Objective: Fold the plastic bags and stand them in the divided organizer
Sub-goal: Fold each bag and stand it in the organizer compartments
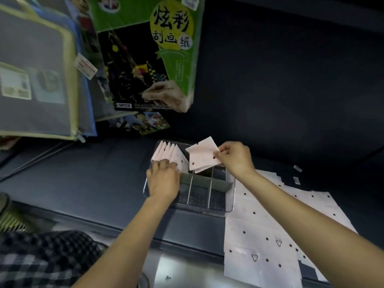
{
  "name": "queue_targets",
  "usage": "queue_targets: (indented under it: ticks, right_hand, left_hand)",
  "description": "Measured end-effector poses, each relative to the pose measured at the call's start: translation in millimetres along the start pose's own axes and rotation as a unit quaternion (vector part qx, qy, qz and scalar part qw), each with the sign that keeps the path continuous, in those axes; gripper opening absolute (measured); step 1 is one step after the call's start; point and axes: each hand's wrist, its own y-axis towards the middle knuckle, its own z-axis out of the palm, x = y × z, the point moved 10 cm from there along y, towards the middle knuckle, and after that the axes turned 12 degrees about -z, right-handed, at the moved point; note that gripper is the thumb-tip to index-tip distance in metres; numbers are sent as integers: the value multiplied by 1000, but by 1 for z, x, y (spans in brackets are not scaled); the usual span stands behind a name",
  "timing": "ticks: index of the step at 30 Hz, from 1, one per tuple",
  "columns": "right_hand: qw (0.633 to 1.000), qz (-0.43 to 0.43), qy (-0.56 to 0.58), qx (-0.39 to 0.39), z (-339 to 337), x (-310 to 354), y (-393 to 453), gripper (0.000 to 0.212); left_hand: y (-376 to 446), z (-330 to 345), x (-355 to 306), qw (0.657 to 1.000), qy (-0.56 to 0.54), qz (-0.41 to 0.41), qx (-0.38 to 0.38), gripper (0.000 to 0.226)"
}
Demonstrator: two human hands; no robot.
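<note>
Right hand (234,157) pinching a folded pale-pink dotted plastic bag (202,155) over the clear divided organizer (229,196), left hand (163,178), fingers straight, pressing the row of folded bags (upright, far-left compartment) (168,151)

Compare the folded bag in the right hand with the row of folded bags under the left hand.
The folded bag is a single piece pinched by the right hand and tilted above the organizer, not yet seated. The row of folded bags is several pieces standing packed together in the far left compartment, with the left hand resting on them. Both are pale pink with dark dots and folded to a similar shape.
</note>
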Motion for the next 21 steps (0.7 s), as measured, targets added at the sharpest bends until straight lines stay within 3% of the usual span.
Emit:
queue_targets:
  ticks: [3, 6, 9, 14, 19, 21]
  right_hand:
    - [995, -30, -93, 23, 27, 13, 15, 11]
    - [983, -57, -169, 54, 53, 22, 24, 11]
    - [980, -20, -178, 83, 76, 17, 34, 11]
    - [983, 66, -44, 166, 123, 1, 40, 29]
    - [964, 159, 121, 177, 160, -11, 35, 38]
    - [962, 161, 123, 185, 167, -12, 35, 40]
  left_hand:
    - [1, 16, 3, 1000, 8, 6, 14, 37]
    - [1, 15, 4, 999, -21, 8, -25, 36]
    - [-3, 11, 5, 995, -72, 19, -59, 35]
    - [-9, 11, 10, 991, -112, 22, -73, 33]
    - [-7, 16, 21, 990, -125, 3, -67, 37]
    - [-7, 14, 23, 987, -144, -2, -67, 36]
